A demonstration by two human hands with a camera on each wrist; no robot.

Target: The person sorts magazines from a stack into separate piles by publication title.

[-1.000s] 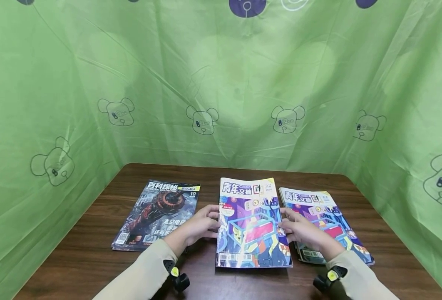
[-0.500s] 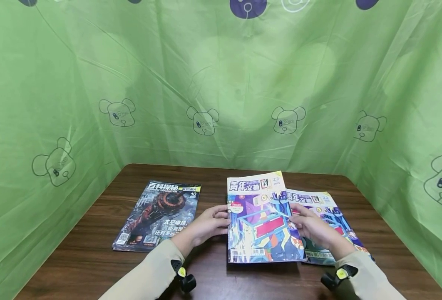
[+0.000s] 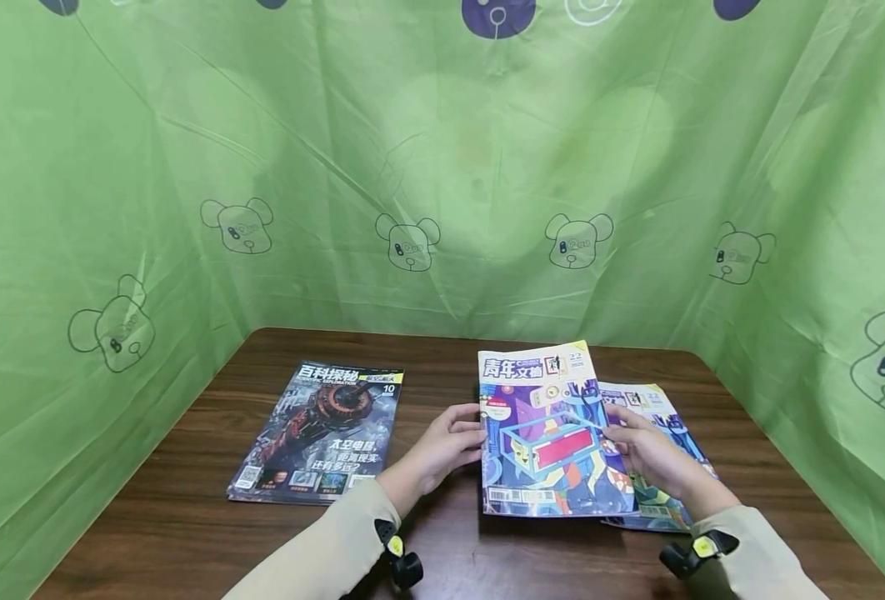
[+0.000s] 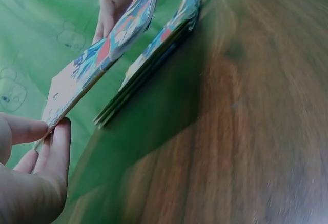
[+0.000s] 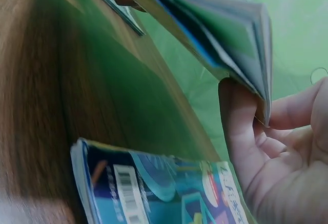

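A magazine [image 3: 547, 450] with a purple and blue cover is held above the table between both hands, partly over a pile of magazines [image 3: 671, 425] with the same cover. My left hand [image 3: 446, 450] pinches its left edge, thumb on the cover and fingers beneath, as the left wrist view shows. The right hand [image 3: 656, 454] pinches the opposite edge; in the right wrist view its fingers [image 5: 241, 114] lie under the magazine. That pile lies below the lifted magazine [image 4: 105, 55], apart from it. The held magazine hides much of the pile in the head view.
On the table's left lies a dark magazine [image 3: 322, 433] with a space-themed cover, seemingly atop others. The brown wooden table [image 3: 187, 508] is enclosed at the back and sides by a green curtain [image 3: 337, 150] printed with bear heads.
Both hands have moved right with the magazine, lifting it off the middle of the table and partly over the right pile. The dark magazine has stayed put.
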